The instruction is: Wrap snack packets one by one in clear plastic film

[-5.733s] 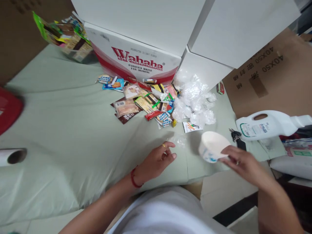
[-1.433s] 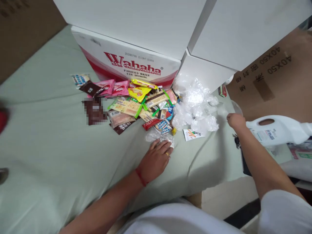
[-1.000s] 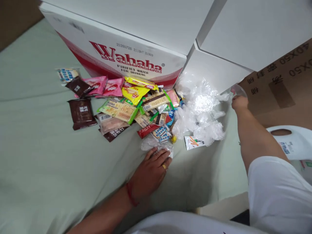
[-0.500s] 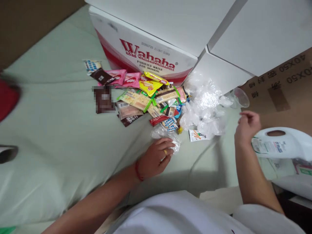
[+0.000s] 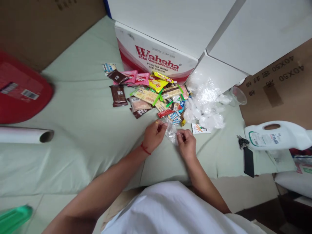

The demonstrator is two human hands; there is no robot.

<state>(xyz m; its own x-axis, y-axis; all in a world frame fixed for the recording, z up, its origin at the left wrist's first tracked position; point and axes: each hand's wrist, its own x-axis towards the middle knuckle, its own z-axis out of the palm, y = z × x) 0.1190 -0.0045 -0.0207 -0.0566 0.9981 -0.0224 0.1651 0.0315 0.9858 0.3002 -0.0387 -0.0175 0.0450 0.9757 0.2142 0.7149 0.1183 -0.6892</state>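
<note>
A crumpled clear plastic bag [image 5: 171,134] lies between my two hands on the pale green cloth. My left hand [image 5: 154,134], with a red string at the wrist, pinches the bag's upper left edge. On the bag's right side, the closed fingers of my right hand [image 5: 187,141] grip its edge. Just beyond is a heap of wrapped snacks: a red packet [image 5: 165,113], a blue-and-white biscuit packet [image 5: 175,118], a yellow packet [image 5: 157,84] and dark brown packets [image 5: 119,96]. A small white packet [image 5: 200,128] rests to the right of my right hand.
Behind the snacks stands a Wahaha carton [image 5: 156,58]. Clear plastic bags [image 5: 206,100] are piled at right, near a clear cup [image 5: 238,96]. A white jug [image 5: 275,136], keys [image 5: 242,142] and a black phone-like object [image 5: 248,162] lie farther right. A white tube [image 5: 24,135] lies at left.
My right hand has come left from near the jug to the clear bag. My left hand has shifted slightly up and now pinches the bag. The camera view has turned leftward.
</note>
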